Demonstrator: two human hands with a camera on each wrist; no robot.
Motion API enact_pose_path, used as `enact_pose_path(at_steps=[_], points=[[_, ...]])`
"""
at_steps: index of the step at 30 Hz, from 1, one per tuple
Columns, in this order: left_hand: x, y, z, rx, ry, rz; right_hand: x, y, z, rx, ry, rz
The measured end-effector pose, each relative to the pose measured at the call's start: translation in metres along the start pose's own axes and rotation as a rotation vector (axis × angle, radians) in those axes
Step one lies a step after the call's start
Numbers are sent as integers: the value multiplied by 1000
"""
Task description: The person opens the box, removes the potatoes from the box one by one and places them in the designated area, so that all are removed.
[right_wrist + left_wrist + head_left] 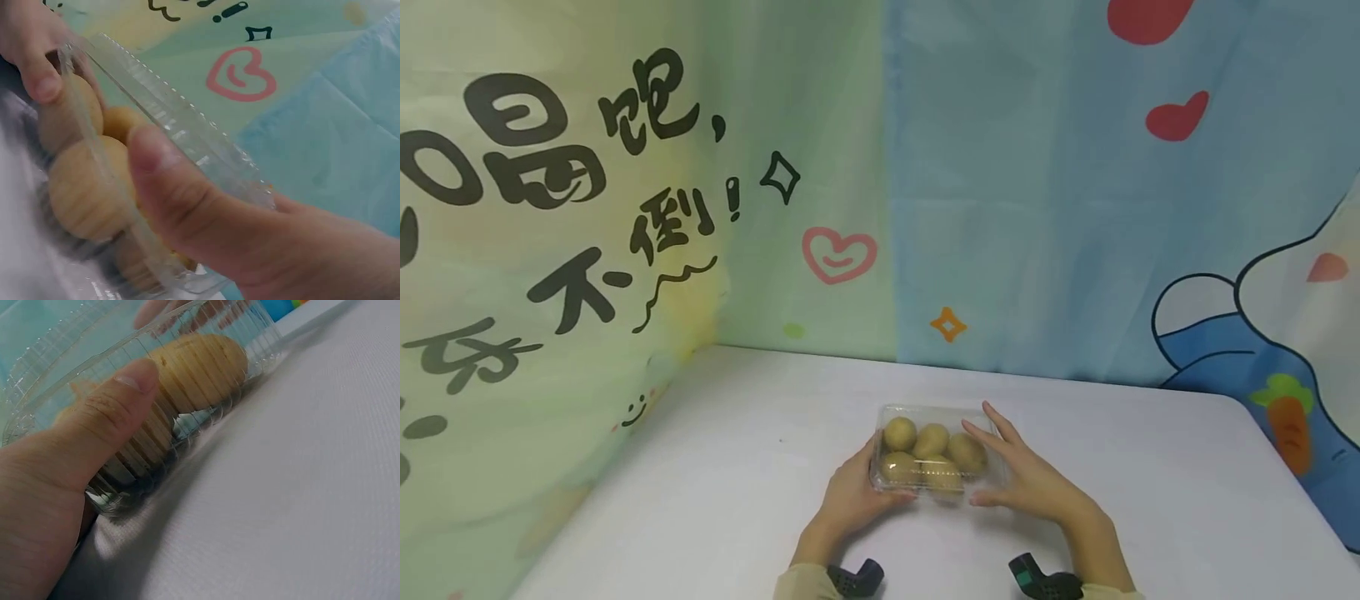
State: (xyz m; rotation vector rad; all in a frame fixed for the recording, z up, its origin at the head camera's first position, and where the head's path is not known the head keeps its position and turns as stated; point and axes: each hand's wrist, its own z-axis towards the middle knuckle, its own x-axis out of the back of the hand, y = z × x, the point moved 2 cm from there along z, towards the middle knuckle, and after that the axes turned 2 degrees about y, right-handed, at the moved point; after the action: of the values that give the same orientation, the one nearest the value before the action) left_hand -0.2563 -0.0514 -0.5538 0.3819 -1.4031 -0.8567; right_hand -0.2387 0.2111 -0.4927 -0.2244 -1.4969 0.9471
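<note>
A: What does the left hand (pixel 853 492) have in its grip?

B: The left end of a clear plastic clamshell box (pixel 925 410). The thumb (pixel 119 406) presses along the ribbed wall.

A: And the right hand (pixel 1037 479)?

B: Its fingers are spread and fairly straight about the box's right end, thumb towards the near side. Whether they touch the plastic, I can't tell.

A: What's inside?

B: Potatoes (pixel 931 440), yellowish and rounded; five show from the head view, lying close together.

A: Where does the box sit?

B: Between the two hands, at the white surface (pixel 737 483), towards its far side. I can't tell whether its base touches.

A: Further out?

B: Each wrist wears a dark device (pixel 857 577), just beside a pale sleeve (pixel 805 583). Behind the surface hangs a green and blue backdrop (pixel 1000 167) with black lettering (pixel 571 287), hearts and a carrot (pixel 1289 433).
</note>
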Motion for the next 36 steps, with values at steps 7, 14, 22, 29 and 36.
enact_pose_path(at_steps=[7,14,22,29,36], points=[[3,1,-3,13,-4,9,-3,1,7,-8,77,-4],[4,0,-6,28,-4,15,-6,3,10,-1,129,-10],[3,2,-3,7,-1,28,-3,0,11,-59,187,10],[3,3,-5,48,-18,23,-5,-7,14,-156,334,87],[4,3,-1,46,-9,19,-1,-10,21,-154,409,124]])
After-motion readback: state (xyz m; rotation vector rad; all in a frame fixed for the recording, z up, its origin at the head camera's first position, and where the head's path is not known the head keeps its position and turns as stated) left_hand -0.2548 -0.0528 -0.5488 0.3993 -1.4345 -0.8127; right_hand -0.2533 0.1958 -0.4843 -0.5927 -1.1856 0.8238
